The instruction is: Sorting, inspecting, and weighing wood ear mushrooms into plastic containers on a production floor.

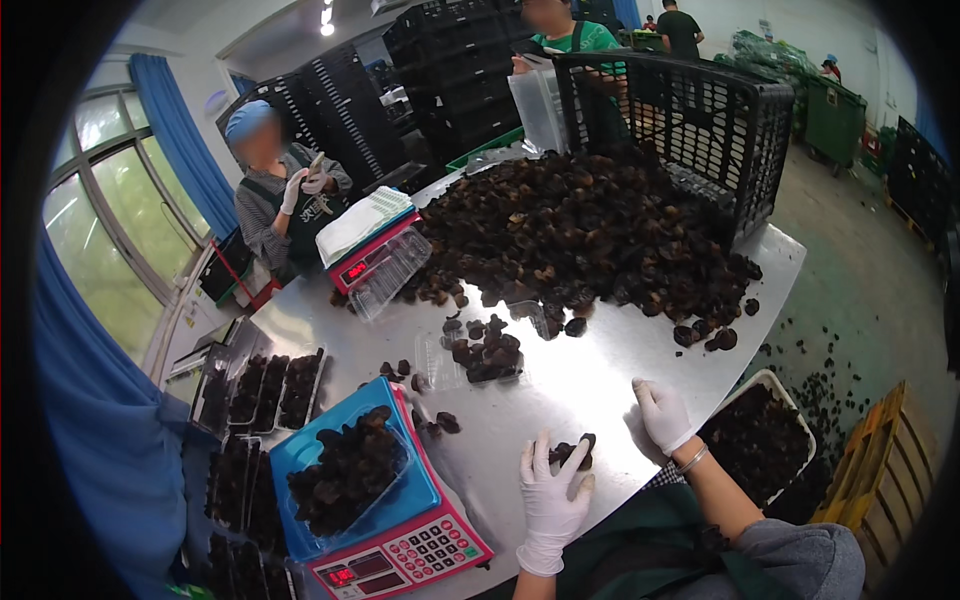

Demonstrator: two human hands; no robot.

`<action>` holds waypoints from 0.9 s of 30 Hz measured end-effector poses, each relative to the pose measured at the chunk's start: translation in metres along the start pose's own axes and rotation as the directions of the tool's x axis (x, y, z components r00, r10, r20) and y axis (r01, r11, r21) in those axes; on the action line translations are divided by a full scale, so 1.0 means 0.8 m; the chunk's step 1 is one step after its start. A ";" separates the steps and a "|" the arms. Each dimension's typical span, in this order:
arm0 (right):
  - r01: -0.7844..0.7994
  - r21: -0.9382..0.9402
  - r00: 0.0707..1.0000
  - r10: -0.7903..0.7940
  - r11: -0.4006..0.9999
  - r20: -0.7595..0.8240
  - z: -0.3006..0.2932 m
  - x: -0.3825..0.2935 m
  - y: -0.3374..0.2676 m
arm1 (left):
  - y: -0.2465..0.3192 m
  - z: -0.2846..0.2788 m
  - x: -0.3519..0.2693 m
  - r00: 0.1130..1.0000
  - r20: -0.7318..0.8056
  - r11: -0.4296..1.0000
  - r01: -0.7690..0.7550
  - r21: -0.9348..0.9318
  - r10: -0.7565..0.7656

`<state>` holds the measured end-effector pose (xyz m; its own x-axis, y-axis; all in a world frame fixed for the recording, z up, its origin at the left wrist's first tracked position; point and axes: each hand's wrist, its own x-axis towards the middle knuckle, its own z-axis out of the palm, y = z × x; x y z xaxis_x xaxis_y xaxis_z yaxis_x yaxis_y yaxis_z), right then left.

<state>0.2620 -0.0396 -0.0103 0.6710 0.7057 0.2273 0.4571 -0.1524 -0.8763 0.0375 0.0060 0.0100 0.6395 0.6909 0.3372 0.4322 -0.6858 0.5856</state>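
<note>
My left hand [551, 495], in a white glove, has its fingers curled around a few dark wood-ear fungus pieces [561, 453] near the metal table's front edge. To the right, my gloved right hand [663, 416] is held over the edge with its fingers curled in; whether anything is inside is hidden. A clear plastic tray [435, 362] with a small heap of fungus [487, 351] sits ahead of both hands. Left of my left hand, a pink scale [442, 517] with a blue platform [304, 450] carries a filled clear tray of fungus [349, 472].
A big fungus pile [585, 225] covers the table's far side beside a tipped black crate [675, 112]. Filled trays [300, 390] stand at left. A second scale [375, 247] faces a co-worker [281, 187]; another person [574, 37] stands behind. A white bin [799, 420] and wooden pallet [870, 457] are at right.
</note>
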 end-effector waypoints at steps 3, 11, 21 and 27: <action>0.024 -0.039 0.999 -0.025 0.999 -0.023 0.003 -0.005 -0.010 | -0.004 0.003 0.000 1.000 0.003 1.000 0.017 0.009 -0.017; 0.051 -0.067 0.998 -0.053 0.996 -0.019 0.003 -0.015 -0.017 | -0.007 0.005 0.000 1.000 -0.022 1.000 0.014 0.023 -0.014; 0.151 -0.094 0.987 -0.155 0.984 -0.037 0.009 -0.015 -0.014 | -0.007 0.006 0.001 1.000 -0.024 0.998 0.012 0.060 -0.010; 0.190 -0.149 0.981 -0.194 0.970 -0.014 0.008 -0.016 -0.017 | -0.008 0.006 0.000 0.999 -0.026 0.998 0.020 0.059 -0.019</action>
<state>0.2435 -0.0422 -0.0044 0.5775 0.7122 0.3990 0.6580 -0.1168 -0.7439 0.0380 0.0089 0.0025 0.6143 0.7094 0.3454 0.4821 -0.6840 0.5475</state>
